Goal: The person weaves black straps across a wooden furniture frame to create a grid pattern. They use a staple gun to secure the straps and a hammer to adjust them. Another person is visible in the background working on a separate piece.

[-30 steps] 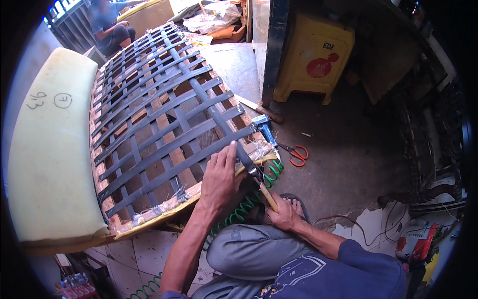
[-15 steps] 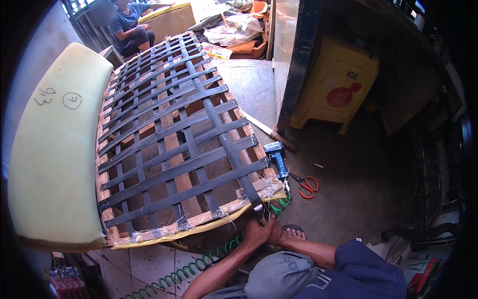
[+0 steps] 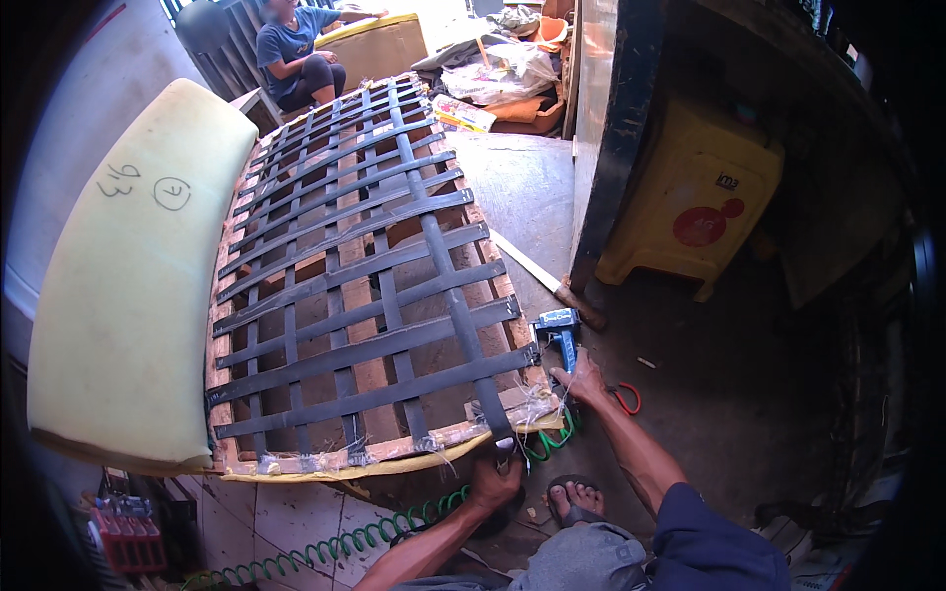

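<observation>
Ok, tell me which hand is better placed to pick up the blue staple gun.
Right. The right hand already rests beside the blue staple gun on the floor, while the left hand is lower down, gripping the strap end at the frame's edge.

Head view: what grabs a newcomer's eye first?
The wooden frame laced with dark woven webbing fills the middle, with a pale yellow foam cushion lying along its left side. At its near right corner, the right hand rests by a blue staple gun, while the left hand holds a strap end at the near edge. A green coiled hose runs along the floor below.
</observation>
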### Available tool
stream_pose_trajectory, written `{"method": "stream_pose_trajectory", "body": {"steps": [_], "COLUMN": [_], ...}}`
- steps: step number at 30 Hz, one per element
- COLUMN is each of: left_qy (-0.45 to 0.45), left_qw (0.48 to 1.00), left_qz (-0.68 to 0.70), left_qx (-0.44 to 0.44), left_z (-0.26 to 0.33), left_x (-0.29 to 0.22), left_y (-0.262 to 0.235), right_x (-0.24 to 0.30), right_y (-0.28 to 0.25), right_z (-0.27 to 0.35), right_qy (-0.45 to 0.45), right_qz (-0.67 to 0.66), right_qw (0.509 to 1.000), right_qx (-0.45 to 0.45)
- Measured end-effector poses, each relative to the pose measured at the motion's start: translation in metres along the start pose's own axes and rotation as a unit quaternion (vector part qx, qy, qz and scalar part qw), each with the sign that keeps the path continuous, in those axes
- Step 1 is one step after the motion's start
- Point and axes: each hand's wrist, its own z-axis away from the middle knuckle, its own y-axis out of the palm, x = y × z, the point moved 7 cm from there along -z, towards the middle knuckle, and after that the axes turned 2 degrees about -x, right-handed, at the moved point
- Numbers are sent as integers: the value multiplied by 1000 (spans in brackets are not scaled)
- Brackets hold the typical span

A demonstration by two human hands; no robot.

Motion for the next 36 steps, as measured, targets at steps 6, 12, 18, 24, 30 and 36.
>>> {"method": "stream_pose_trajectory", "body": {"steps": [6,12,18,24,30,36], "left_qy": [-39,-50,-10,41,75,32], "left_qw": [999,998,998,996,997,997], "left_qz": [27,37,45,82,33,37], "left_qx": [4,30,30,12,9,61], "left_z": [10,13,9,5,4,3], "left_x": [-8,-5,-5,-13,-19,-12], "left_y": [-6,-3,1,-1,-4,3], "right_x": [-7,6,89,180,226,232], "right_y": [-11,-101,-221,-218,-196,-190], "right_z": [-22,82,176,220,216,213], "right_qy": [88,73,-20,-35,-86,-91], "right_qz": [-237,-566,-383,-161,-71,-23], "right_qw": [962,821,923,962,962,964], "right_qx": [105,8,24,218,249,250]}}
